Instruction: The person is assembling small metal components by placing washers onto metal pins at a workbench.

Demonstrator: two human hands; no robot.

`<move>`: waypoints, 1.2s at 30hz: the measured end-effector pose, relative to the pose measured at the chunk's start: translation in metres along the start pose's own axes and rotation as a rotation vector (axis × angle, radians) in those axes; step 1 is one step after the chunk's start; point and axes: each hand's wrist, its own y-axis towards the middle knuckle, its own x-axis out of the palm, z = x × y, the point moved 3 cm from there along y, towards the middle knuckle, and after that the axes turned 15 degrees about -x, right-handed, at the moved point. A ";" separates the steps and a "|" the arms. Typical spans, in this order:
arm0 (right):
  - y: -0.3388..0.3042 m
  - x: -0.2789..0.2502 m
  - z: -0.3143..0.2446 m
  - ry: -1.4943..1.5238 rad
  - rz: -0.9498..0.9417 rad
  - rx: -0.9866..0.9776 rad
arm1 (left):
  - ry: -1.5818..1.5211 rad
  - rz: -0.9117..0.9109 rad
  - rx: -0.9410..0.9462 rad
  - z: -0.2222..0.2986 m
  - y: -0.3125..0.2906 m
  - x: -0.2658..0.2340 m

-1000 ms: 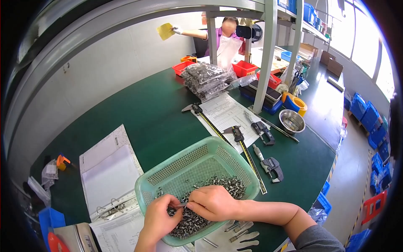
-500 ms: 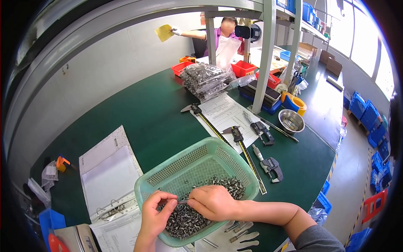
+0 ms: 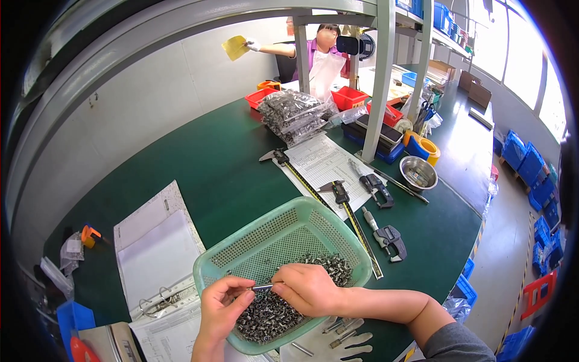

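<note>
Both hands were over the green basket on the green table, and together they pinched a small metal pin between their fingertips. The left hand gripped one end of the pin and the right hand gripped the other end, just above a heap of little metal parts in the basket. A white binder lay just beside the basket, and long measuring tools lay on its other side.
</note>
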 end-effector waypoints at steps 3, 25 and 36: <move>0.000 0.000 -0.001 0.010 0.004 -0.017 | -0.010 0.001 -0.016 -0.001 0.000 0.001; 0.000 0.005 0.002 0.027 -0.117 -0.073 | 0.228 0.125 0.205 -0.004 0.000 0.013; 0.000 0.002 0.000 -0.029 -0.082 -0.044 | 0.090 0.119 0.089 0.002 -0.003 0.006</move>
